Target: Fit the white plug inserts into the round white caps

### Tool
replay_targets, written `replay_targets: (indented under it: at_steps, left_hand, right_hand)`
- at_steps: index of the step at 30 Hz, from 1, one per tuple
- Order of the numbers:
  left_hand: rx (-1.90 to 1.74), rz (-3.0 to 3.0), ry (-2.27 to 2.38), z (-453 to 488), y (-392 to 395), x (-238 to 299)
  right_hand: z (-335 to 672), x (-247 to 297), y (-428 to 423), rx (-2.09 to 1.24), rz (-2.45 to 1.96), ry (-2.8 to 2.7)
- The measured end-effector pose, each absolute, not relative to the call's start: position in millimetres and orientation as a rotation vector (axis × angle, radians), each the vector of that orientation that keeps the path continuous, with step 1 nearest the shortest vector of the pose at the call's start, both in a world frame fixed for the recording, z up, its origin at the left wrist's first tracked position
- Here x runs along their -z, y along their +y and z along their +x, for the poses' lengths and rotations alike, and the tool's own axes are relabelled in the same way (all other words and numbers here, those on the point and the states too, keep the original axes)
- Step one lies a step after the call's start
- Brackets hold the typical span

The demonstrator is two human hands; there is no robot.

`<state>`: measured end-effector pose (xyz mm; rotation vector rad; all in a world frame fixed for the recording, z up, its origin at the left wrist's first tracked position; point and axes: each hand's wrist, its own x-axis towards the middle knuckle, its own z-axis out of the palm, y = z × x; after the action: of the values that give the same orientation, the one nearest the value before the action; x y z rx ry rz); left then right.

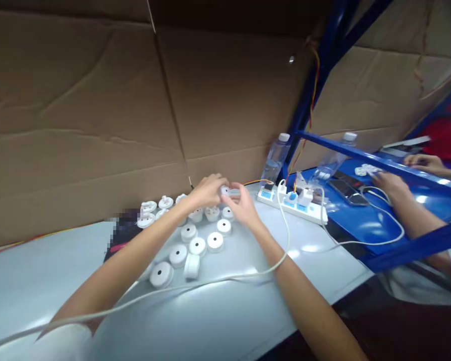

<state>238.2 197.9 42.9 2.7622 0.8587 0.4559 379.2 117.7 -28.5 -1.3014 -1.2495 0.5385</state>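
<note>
My left hand (210,189) reaches to the back of the table, its fingers closed around the left side of a small white plastic part (224,190). From the other side, my right hand (243,204) grips the same part between thumb and fingers. Much of the part is hidden by the fingers. Below and in front of my hands stand several round white plastic housings (215,241), each with a dark dot in its top. One housing (192,266) lies on its side. Flatter white round pieces (146,220) with raised details sit left of my left hand.
A white power strip (311,212) with several plugs lies to the right, beside a water bottle (275,159) and a blue metal frame (304,100). A white cable (218,282) crosses the table and my right forearm. Another person's hands (393,188) are beyond the frame.
</note>
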Motion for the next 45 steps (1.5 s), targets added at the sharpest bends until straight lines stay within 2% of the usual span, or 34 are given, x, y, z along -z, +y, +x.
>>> replay_targets:
  at_steps: [3,6,13,18,21,24,26,34,37,41,45]
  left_hand:
    - [-0.487,2.787,0.598,249.8,185.0,-50.7]
    - [-0.626,2.790,0.453,256.7,177.0,-58.6]
    - [-0.502,2.849,0.710,248.3,167.0,-70.1]
    - [-0.742,2.456,0.733,237.7,165.7,-66.9]
    - [-0.728,1.905,0.772,235.0,171.7,-63.1]
    - [-0.522,1.430,0.813,233.3,180.3,-61.2]
    - [-0.449,1.339,0.825,232.9,184.6,-61.3]
    - [-0.347,1.216,0.805,232.7,193.0,-78.7]
    - [-0.480,1.154,0.773,221.9,201.0,-89.7]
    - [-0.649,1.126,0.598,203.5,207.6,-95.1]
    - [-0.654,1.353,0.568,197.5,209.1,-84.3]
  right_hand:
    - [379.0,24.2,121.4,-0.802,-1.188,-0.917]
    - [384.8,15.2,120.9,-0.902,-1.134,-0.803]
    - [384.5,-3.3,109.6,-1.129,-1.022,-0.738]
    - [377.0,-5.5,105.1,-1.015,-1.008,-0.797]
    - [378.1,-3.7,101.7,-0.806,-0.996,-1.022]
    - [378.6,2.1,99.8,-0.258,-0.997,-1.420]
    - [376.9,6.7,99.8,0.043,-0.998,-1.559]
    - [380.2,10.1,98.4,0.379,-1.102,-1.549]
    - [390.7,9.8,100.7,0.299,-1.222,-1.517]
    - [401.8,15.2,105.8,-0.019,-1.585,-1.605]
    - [403.4,24.2,107.3,-0.229,-1.721,-1.722]
